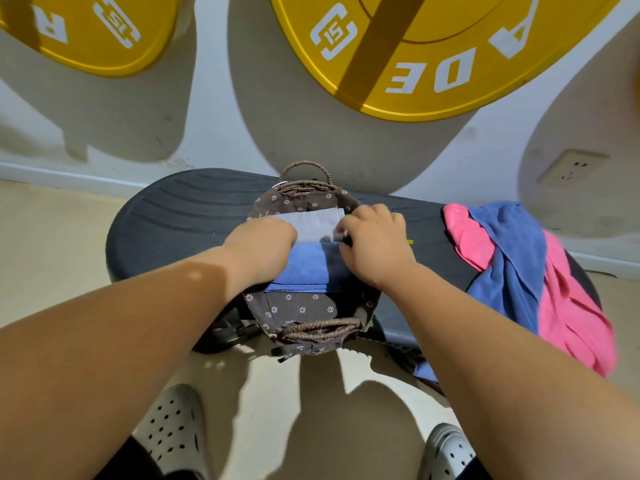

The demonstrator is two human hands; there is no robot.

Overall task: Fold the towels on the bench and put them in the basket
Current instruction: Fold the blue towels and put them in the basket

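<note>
The oval woven-wicker basket (317,330), lined with brown daisy-print cloth, stands on the black ribbed padded bench (180,216). Its long axis runs away from me, with one looped handle at the near end and one at the far end.

Two folded towels lie inside it, each a flat rectangle with its long axis left to right, across the basket.
- The folded grey towel (311,223) of fine-weave cloth sits toward the far end.
- The folded blue towel (308,268) of soft matte cloth sits toward the near end, its far edge touching the grey towel.

My left hand (263,247) rests knuckles-up on the left ends of both towels. Its fingers curl down out of sight, so I cannot tell whether they grasp anything. My right hand (375,244) is curled at the right end of the grey towel, pinching its edge between thumb (341,233) and forefinger.

To the right on the bench, a crumpled pink towel (571,306) and a loose blue towel (512,258) lie tangled and unfolded, draping over the near edge.
</note>
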